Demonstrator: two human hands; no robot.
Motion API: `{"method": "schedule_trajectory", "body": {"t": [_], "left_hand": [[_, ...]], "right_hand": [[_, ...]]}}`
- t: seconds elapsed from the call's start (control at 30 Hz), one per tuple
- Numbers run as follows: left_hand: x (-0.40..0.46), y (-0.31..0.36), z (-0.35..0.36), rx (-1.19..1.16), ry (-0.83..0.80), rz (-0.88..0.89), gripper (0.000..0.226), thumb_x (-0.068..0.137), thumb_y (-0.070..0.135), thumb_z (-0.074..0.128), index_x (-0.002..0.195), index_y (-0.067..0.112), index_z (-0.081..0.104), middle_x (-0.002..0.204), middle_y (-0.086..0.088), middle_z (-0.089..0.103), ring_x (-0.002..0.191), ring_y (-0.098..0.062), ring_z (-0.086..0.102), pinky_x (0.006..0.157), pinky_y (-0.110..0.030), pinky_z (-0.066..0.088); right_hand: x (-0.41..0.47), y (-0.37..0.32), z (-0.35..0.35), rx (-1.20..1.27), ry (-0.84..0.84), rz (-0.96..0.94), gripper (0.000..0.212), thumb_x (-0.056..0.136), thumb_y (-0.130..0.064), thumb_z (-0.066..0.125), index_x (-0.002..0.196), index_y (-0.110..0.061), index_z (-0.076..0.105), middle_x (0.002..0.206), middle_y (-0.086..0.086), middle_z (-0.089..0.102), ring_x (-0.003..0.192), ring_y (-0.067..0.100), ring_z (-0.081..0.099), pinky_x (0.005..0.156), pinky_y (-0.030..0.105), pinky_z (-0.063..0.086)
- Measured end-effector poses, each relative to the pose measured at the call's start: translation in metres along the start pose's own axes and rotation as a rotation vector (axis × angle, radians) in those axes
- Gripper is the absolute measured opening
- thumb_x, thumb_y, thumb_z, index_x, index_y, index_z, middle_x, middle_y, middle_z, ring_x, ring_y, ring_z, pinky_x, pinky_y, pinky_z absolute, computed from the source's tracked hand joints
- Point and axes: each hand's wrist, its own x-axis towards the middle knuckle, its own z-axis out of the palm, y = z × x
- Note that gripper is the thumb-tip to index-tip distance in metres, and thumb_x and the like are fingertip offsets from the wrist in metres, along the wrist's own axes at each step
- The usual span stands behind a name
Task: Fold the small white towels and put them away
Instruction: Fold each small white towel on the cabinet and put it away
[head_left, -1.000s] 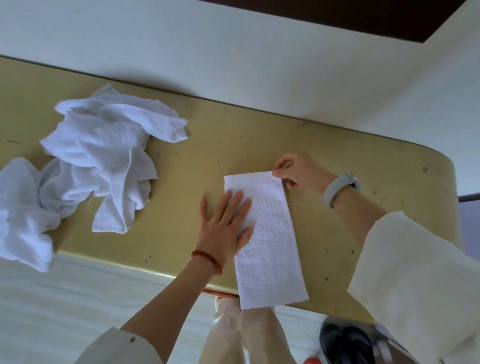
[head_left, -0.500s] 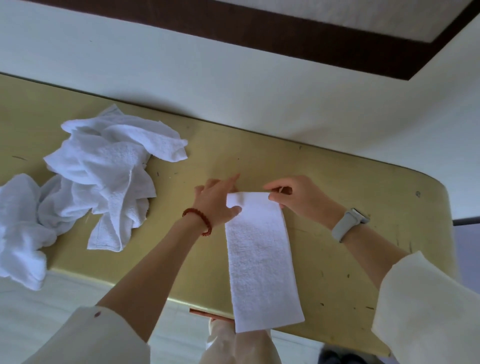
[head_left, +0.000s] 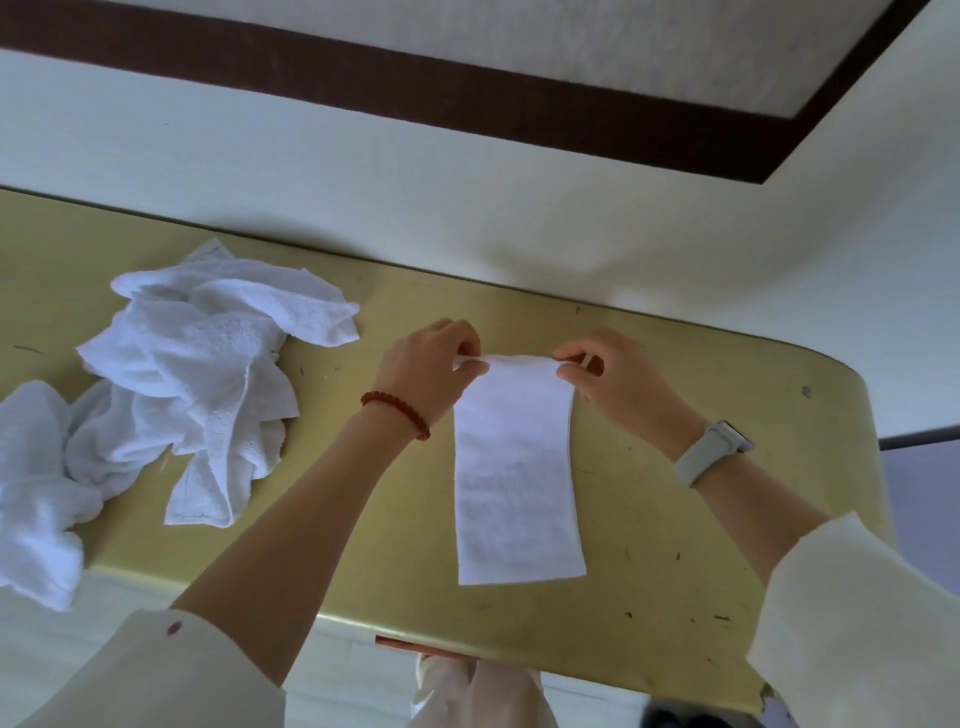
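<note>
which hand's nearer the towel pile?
Left. The left hand pinches the far left corner of the strip towel, a short gap right of the pile. The right hand pinches the far right corner, beyond the strip.

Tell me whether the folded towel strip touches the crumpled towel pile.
Apart. The head view shows bare yellow table between the folded towel strip and the crumpled towel pile.

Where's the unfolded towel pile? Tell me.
In the head view, the towel pile lies on the yellow table's left part, left of the left hand.
</note>
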Motion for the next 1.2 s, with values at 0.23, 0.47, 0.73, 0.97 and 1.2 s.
{"method": "schedule_trajectory", "body": {"t": [0.23,0.47,0.73,0.97,1.2], "left_hand": [[-0.067,-0.008,0.037,-0.135,0.204,0.253,0.006,0.083,0.021,0.048,0.086,0.022,0.053,0.091,0.01,0.049,0.056,-0.014,0.056,0.047,-0.031,0.051],[-0.131,-0.03,0.069,-0.152,0.101,0.236,0.012,0.081,0.019,0.047,0.087,0.028,0.052,0.091,0.01,0.048,0.067,-0.009,0.051,0.051,-0.026,0.051],[-0.155,-0.034,0.081,0.02,0.066,0.253,0.018,0.08,0.014,0.047,0.078,0.017,0.065,0.078,0.002,0.063,0.062,-0.009,0.052,0.043,-0.018,0.039],[-0.154,-0.036,0.083,0.01,0.077,0.277,0.017,0.081,0.011,0.045,0.081,0.014,0.062,0.079,-0.002,0.062,0.071,-0.012,0.047,0.037,-0.025,0.045],[-0.159,-0.043,0.091,0.05,0.117,0.367,0.016,0.082,0.011,0.051,0.08,0.012,0.066,0.09,0.008,0.047,0.078,-0.012,0.048,0.04,-0.023,0.045]], "right_hand": [[-0.062,0.014,0.025,0.005,0.133,-0.069,0.008,0.083,-0.007,0.062,0.088,-0.013,0.066,0.086,-0.018,0.048,0.067,0.002,0.054,0.064,0.017,0.045],[-0.125,0.035,0.068,-0.028,0.142,-0.05,0.012,0.082,-0.014,0.058,0.09,-0.012,0.066,0.094,-0.001,0.058,0.072,0.009,0.051,0.064,0.023,0.044],[-0.157,0.044,0.096,-0.164,0.149,-0.085,0.022,0.082,-0.017,0.043,0.085,-0.012,0.065,0.089,0.004,0.057,0.078,0.012,0.05,0.051,0.026,0.045],[-0.158,0.043,0.101,-0.171,0.176,-0.111,0.028,0.085,-0.015,0.04,0.086,-0.005,0.066,0.088,0.012,0.057,0.073,0.025,0.058,0.05,0.028,0.049],[-0.157,0.053,0.105,-0.214,0.186,-0.16,0.012,0.077,0.005,0.062,0.087,-0.001,0.066,0.089,0.014,0.056,0.077,0.023,0.055,0.052,0.033,0.052]]}}
